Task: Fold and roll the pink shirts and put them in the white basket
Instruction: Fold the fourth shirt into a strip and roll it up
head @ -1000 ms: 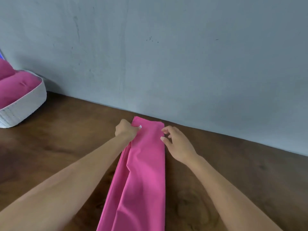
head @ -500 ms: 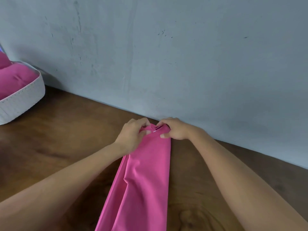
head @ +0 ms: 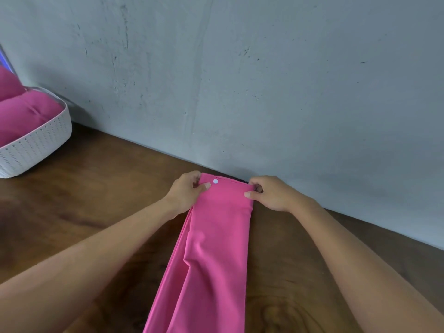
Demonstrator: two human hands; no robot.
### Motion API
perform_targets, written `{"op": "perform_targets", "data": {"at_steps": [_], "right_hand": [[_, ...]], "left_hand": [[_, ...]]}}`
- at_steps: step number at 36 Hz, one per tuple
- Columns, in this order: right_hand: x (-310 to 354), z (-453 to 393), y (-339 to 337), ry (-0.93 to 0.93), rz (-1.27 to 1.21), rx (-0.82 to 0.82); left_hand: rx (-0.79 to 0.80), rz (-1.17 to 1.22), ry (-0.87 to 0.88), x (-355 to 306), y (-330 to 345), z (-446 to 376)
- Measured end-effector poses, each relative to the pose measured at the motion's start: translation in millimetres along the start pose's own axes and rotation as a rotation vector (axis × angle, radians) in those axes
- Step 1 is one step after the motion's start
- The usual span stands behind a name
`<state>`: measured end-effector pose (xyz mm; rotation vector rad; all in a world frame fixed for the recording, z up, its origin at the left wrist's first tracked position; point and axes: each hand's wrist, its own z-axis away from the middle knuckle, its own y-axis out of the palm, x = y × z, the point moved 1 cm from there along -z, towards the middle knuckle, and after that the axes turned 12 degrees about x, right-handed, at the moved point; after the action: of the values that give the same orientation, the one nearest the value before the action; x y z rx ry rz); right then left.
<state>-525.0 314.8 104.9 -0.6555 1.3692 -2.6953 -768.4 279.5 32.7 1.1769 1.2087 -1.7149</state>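
Pink shirt [head: 211,248], folded into a long strip, is lying on the wooden table [head: 101,188].
Left hand [head: 186,192] and right hand [head: 270,194] are pinching its far end; white basket [head: 38,145] is sitting far left.

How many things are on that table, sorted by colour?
Pink: 3, the folded shirt gripped by the left hand and right hand, plus 2 rolled shirts in the basket.
White: 1, the basket.
Total: 4.
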Motion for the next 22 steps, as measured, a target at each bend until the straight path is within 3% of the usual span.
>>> {"op": "perform_targets", "data": {"at_steps": [11,22], "right_hand": [[29,56,34,-0.044,0.072,-0.263],[52,87,58,-0.039,0.127,-0.417]], "left_hand": [[0.277,0.152,0.051,-18,-14,11],[0.070,0.029,0.250,-32,-23,44]]}}
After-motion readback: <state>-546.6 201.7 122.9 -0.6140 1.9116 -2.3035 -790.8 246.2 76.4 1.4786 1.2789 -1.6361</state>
